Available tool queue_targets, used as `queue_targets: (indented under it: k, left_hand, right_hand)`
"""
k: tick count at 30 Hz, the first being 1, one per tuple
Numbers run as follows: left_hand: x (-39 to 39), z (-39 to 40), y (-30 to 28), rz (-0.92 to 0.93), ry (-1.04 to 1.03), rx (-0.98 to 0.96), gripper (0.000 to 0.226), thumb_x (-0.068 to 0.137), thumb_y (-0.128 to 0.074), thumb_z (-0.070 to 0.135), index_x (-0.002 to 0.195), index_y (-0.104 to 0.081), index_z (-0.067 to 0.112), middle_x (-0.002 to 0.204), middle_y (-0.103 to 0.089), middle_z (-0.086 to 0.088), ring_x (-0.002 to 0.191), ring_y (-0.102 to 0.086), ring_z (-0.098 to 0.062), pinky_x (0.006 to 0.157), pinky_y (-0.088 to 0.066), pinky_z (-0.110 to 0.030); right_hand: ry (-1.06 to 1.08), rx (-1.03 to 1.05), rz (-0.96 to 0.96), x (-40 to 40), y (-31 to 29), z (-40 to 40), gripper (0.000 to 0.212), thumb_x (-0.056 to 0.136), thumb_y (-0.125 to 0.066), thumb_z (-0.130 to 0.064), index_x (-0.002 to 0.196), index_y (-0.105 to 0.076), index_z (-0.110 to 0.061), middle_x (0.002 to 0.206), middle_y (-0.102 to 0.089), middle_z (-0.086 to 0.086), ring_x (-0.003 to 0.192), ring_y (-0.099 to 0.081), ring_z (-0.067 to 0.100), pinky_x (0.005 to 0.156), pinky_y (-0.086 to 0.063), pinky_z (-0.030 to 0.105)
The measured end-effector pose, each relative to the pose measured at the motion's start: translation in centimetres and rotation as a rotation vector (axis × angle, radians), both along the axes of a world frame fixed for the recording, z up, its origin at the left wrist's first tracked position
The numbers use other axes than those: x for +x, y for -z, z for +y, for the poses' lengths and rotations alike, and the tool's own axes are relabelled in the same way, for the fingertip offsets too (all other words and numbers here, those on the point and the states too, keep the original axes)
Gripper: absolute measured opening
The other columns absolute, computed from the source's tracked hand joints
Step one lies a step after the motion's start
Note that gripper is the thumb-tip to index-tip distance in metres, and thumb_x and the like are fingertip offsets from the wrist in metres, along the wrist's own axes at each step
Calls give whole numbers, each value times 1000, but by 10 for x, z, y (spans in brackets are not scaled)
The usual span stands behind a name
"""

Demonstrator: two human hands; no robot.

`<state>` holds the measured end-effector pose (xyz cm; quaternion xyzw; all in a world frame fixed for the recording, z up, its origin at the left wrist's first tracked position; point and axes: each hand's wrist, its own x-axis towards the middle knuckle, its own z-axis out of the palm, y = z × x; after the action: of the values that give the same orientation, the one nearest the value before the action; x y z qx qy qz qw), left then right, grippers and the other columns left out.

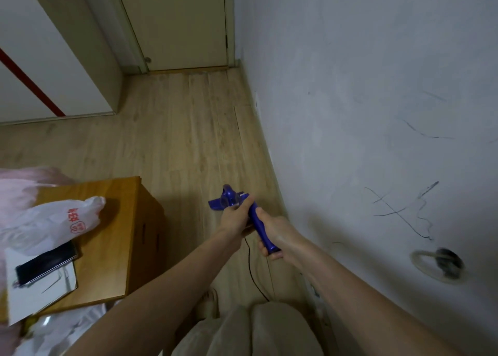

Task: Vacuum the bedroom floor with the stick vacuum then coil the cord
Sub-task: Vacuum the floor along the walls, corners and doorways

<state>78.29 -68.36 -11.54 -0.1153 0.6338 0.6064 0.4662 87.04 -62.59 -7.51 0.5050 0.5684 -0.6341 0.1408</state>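
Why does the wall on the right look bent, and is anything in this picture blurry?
Head view: the wide-angle lens bows the wall and its floor edge; the round fitting low on that wall is smeared by blur; the light is dim and soft, with a shadow beside the wooden cabinet; both hands gripping the purple vacuum handle look fairly sharp.

At frame centre we see the stick vacuum point(252, 215), glossy purple plastic. The floor point(183, 129) looks like pale wood laminate, smooth and faintly scuffed. At lower left, the tabletop point(118, 221) is satin orange wood, carrying a crinkled thin plastic bag point(54, 221). On the right, the wall point(377, 86) is matt paint with dark scribbles.
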Motion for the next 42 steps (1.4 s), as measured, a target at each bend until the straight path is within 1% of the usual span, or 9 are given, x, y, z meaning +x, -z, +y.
queue_targets:
  k: [5, 8, 13, 17, 21, 25, 31, 39, 42]
  left_hand:
    - [-36, 7, 13, 10, 65, 12, 26, 90, -64, 32, 104, -61, 10, 103, -68, -12, 90, -65, -22, 71, -53, -29]
    - [-60, 12, 23, 9, 107, -23, 32, 92, -63, 32, 112, -60, 7, 105, -66, -12, 91, -64, -21, 71, -52, -28]
    - [-95, 16, 40, 5, 150, -78, 21, 95, -58, 30, 97, -62, 9, 93, -66, -6, 86, -62, -20, 78, -52, -32]
    - [-122, 17, 54, 9, 164, -100, 19, 96, -57, 29, 97, -62, 10, 97, -67, -6, 94, -63, -24, 89, -52, -38]
    - [-148, 14, 62, -3, 203, -101, 17, 96, -58, 30, 95, -61, 12, 102, -68, -7, 98, -64, -24, 90, -52, -38]
    - [-164, 15, 61, -24, 217, -67, 20, 95, -58, 29, 98, -61, 10, 105, -67, -9, 99, -64, -25, 83, -55, -35]
    - [-161, 21, 52, -11, 204, -61, 23, 96, -57, 26, 103, -61, 5, 102, -66, -13, 95, -64, -25, 88, -54, -39]
    - [-137, 5, 18, 15, 189, -68, 30, 96, -58, 26, 114, -58, 3, 99, -64, -11, 86, -64, -22, 68, -54, -30]
    - [-118, -2, 3, 27, 154, -79, 29, 96, -56, 26, 114, -58, 3, 100, -65, -11, 86, -65, -21, 63, -52, -28]
  right_hand:
    - [-18, 42, 37, -31, 19, 7, 49, 101, -32, -54, 103, -53, -10, 58, -54, 5, 42, -49, 14, 34, -34, 19]
    - [-32, 50, 10, -52, 36, 9, 53, 99, -33, -58, 110, -54, -11, 64, -59, 5, 47, -55, 13, 37, -40, 18]
    - [-73, 35, -9, -85, 62, 8, 62, 98, -30, -61, 118, -52, -6, 71, -61, 7, 52, -57, 15, 38, -42, 20]
    - [-98, 47, -43, -110, 72, 4, 63, 99, -25, -60, 125, -49, -8, 72, -61, 6, 52, -58, 14, 38, -40, 19]
    - [-104, 46, -50, -132, 79, 0, 65, 99, -23, -61, 128, -46, -7, 77, -61, 8, 53, -58, 13, 37, -38, 18]
    - [-15, 32, -46, -147, 83, 3, 67, 97, -26, -63, 124, -51, -7, 83, -60, 6, 59, -57, 13, 50, -46, 23]
    - [26, 14, -72, -145, 74, 9, 67, 97, -29, -64, 121, -51, -5, 79, -57, 8, 53, -53, 13, 36, -39, 14]
    - [14, -33, -46, -124, 44, 2, 61, 97, -32, -62, 117, -50, -8, 74, -52, 8, 45, -48, 12, 34, -35, 14]
    - [-8, -67, -38, -109, 28, -1, 58, 98, -32, -61, 118, -49, -9, 71, -48, 7, 35, -46, 10, 31, -31, 14]
